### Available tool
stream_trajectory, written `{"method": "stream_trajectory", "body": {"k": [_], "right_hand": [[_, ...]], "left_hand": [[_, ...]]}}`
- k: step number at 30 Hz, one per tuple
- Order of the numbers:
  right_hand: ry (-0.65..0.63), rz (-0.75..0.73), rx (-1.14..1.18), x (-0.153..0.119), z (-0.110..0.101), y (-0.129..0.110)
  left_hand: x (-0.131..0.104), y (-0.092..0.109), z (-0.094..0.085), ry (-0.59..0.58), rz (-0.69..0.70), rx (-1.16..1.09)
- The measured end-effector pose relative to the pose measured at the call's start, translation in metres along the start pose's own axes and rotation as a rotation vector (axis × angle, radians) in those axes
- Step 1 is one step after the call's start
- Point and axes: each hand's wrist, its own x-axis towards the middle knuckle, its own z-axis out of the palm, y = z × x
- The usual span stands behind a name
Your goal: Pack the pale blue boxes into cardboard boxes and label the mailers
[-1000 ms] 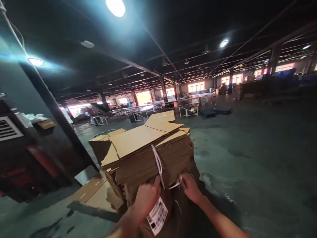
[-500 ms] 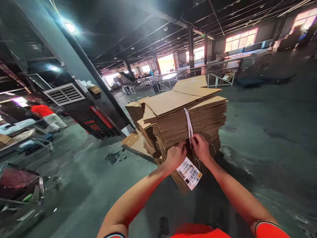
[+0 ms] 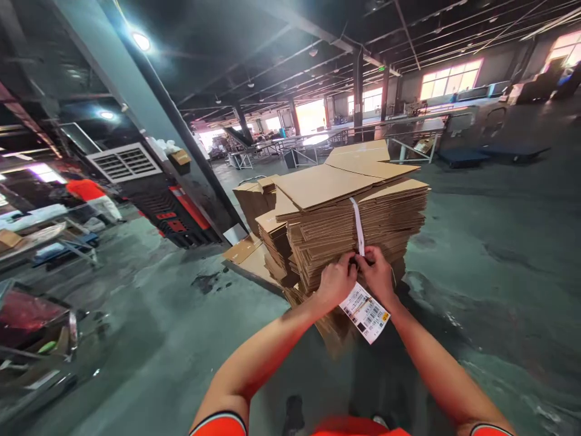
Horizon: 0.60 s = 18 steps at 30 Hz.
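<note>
A tall stack of flattened cardboard (image 3: 345,224) stands before me, with a white strap (image 3: 358,225) running over its top edge and down its near side. Both hands meet at the strap's lower end. My left hand (image 3: 336,280) is closed, its fingertips pinched beside the strap. From the right, my right hand (image 3: 377,275) pinches the strap's end, thumb and fingers nearly touching the other hand. A white printed label (image 3: 365,313) with barcodes hangs just below my hands, against the lower stack.
More cardboard stacks (image 3: 273,233) stand behind on the left, by a slanting pillar (image 3: 149,103). A black and red machine (image 3: 175,218) is beside it. Far left, a person in a red shirt (image 3: 86,191) bends near a table. Low blue carts (image 3: 463,156) lie at the right.
My hands have drawn closer together at the strap, which now shows as one band instead of two strands. The whole view has shifted slightly, placing the stack further right.
</note>
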Motion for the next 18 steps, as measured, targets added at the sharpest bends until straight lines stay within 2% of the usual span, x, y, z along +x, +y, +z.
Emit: {"method": "stream_trajectory", "body": {"k": [4, 8, 11, 16, 18], "right_hand": [[-0.045, -0.009, 0.074, 0.002, 0.0, 0.001], [-0.09, 0.036, 0.169, 0.004, 0.0, 0.0], [-0.106, 0.054, 0.148, 0.008, -0.003, -0.003], [0.016, 0.023, -0.088, 0.02, -0.004, -0.005], [0.036, 0.039, -0.135, 0.026, -0.001, -0.002]], "left_hand": [[0.007, 0.004, 0.002, 0.017, 0.01, -0.094], [0.016, 0.004, 0.004, -0.005, 0.033, -0.316], [0.021, 0.003, 0.003, -0.034, 0.029, -0.427], [0.019, 0.011, -0.007, 0.002, -0.056, -0.246], [0.02, 0.016, -0.014, -0.011, -0.049, -0.176]]}}
